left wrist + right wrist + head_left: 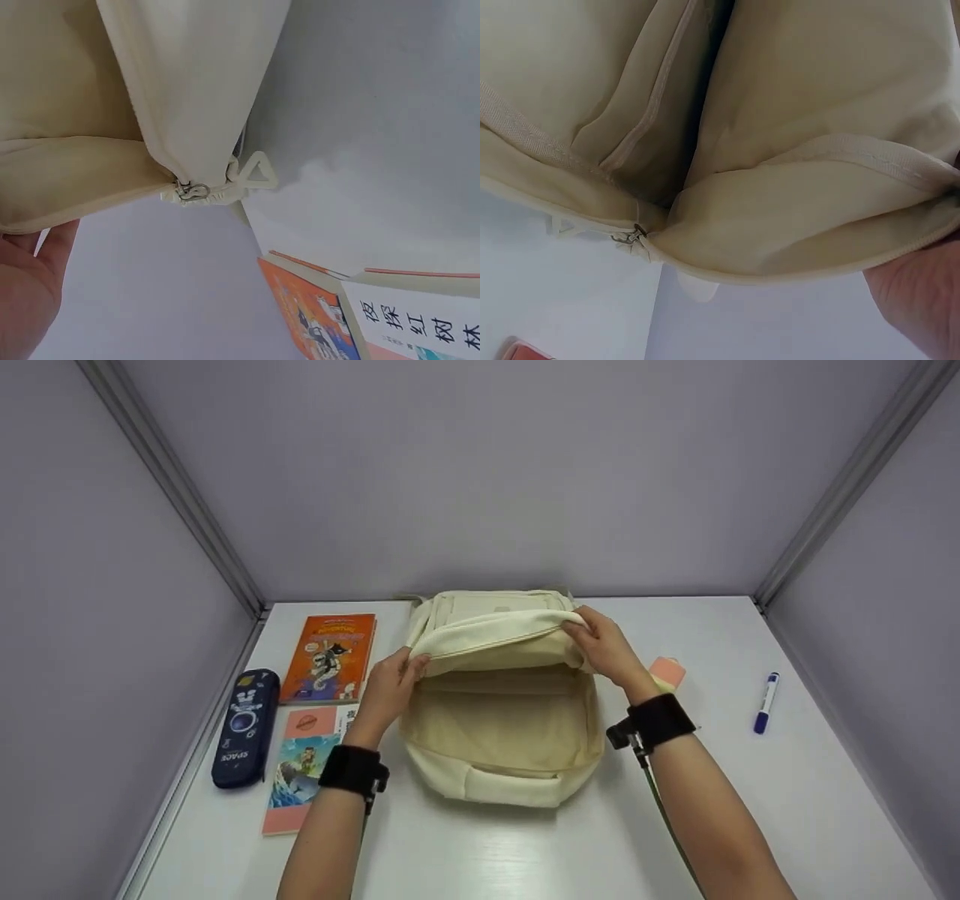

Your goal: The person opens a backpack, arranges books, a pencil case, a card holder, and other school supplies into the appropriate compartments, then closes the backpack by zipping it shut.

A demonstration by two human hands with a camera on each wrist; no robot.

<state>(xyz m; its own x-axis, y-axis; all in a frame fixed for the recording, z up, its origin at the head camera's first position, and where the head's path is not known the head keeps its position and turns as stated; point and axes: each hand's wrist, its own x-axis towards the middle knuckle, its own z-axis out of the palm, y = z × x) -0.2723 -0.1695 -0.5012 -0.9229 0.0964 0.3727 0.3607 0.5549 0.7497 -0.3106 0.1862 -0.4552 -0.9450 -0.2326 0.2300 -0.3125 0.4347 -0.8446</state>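
Note:
A cream backpack (502,727) lies on the white table with its main compartment unzipped and gaping. My left hand (390,686) pinches the left edge of the raised flap (495,634). On the opposite side, my right hand (604,645) grips the flap's right edge between thumb and fingers. In the left wrist view a zipper pull (193,192) hangs at the corner of the opening, with a triangular strap loop (259,172) beside it. The right wrist view looks into the beige lining (810,210), where an inner pocket (649,105) shows; the compartment's deepest part is dark.
Left of the backpack lie an orange book (330,660), a pink and blue book (304,765) partly behind my left forearm, and a navy pencil case (246,727). To the right are a pink and yellow item (667,671), partly hidden, and a blue-capped marker (766,703). Grey walls enclose the table.

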